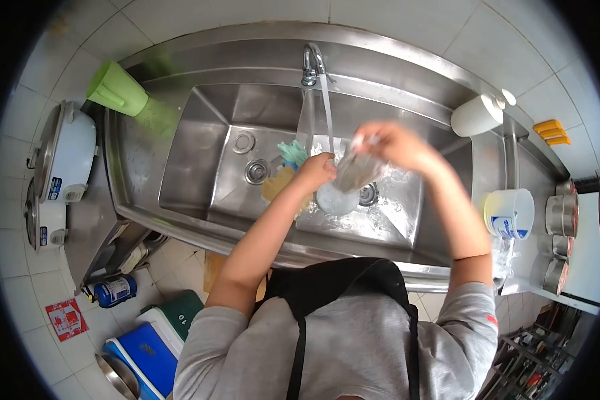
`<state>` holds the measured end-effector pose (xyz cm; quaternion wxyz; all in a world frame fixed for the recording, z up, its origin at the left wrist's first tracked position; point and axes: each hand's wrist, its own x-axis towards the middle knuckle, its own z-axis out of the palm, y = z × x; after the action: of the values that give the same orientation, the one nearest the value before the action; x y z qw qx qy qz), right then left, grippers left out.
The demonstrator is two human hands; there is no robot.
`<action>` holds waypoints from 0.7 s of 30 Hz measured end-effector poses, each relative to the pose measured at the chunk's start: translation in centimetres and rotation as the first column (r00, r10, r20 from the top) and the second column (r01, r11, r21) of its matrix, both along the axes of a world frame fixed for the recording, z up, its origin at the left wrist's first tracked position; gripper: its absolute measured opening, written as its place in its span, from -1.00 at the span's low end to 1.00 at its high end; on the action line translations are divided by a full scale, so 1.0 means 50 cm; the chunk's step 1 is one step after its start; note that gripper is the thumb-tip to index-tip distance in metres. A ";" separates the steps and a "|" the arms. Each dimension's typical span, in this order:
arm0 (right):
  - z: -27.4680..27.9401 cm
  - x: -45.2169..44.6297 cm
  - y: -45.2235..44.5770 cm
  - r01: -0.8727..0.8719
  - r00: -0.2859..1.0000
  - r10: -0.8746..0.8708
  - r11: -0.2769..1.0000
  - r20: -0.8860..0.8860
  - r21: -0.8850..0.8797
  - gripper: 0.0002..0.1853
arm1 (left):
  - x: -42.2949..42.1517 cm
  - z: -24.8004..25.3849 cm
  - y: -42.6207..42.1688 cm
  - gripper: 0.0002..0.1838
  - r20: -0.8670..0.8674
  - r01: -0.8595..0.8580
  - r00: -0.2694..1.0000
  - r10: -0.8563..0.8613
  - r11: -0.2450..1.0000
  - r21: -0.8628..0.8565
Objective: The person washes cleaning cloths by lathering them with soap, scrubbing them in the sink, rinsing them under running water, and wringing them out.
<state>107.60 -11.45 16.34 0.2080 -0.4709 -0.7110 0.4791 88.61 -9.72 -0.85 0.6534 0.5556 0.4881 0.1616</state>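
Over the divider of the steel sink (pixel 230 210), my left hand (pixel 317 171) is closed at the edge of the running water; what it grips is not clear. My right hand (pixel 390 143), blurred by motion, pinches a crumpled, see-through plastic item (pixel 361 170) over the right basin. Below lies a round translucent object (pixel 338 200), beside the drain (pixel 368 195). Water pours from the curved faucet (pixel 312 63) between my hands. A green cloth-like item (pixel 291 153) and a yellowish one (pixel 278 185) rest left of my left hand.
A green pitcher (pixel 118 90) stands at the back left, near white cookers (pixel 70 157). On the right are a white pump bottle (pixel 477 117), a white bucket (pixel 509 213), yellow-orange items (pixel 552 132) and stacked round tins (pixel 561 215). The sink's front rim (pixel 373 267) borders my apron.
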 end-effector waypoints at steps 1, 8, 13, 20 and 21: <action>-0.122 -0.004 0.015 -0.057 0.998 0.060 0.992 0.023 -0.109 -0.89 | -0.007 0.021 -0.004 -0.46 -0.024 0.011 1.000 -0.009 0.998 0.067; -0.832 -0.079 -0.021 -0.050 0.805 0.119 0.990 0.581 -0.134 -0.75 | -0.042 0.092 -0.048 -0.43 -0.075 -0.009 0.997 0.032 0.960 0.282; -0.921 -0.140 -0.071 0.248 0.636 -0.233 0.964 0.736 0.092 -0.57 | -0.084 0.099 -0.039 -0.51 -0.137 0.025 0.991 0.003 0.979 0.200; -0.631 -0.051 0.000 0.153 0.987 -0.078 0.743 0.143 -0.651 -0.64 | -0.094 0.051 -0.020 -0.24 -0.038 0.093 0.995 -0.088 0.987 0.134; -0.584 -0.034 0.012 0.208 0.975 -0.214 0.802 0.055 -0.560 -0.66 | -0.075 0.051 -0.021 -0.13 -0.074 0.097 0.994 -0.085 0.980 0.175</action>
<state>105.88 -10.86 -12.85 0.1160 -0.5847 -0.4802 0.6435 84.84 -10.77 1.71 0.5913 0.6388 0.4669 0.1563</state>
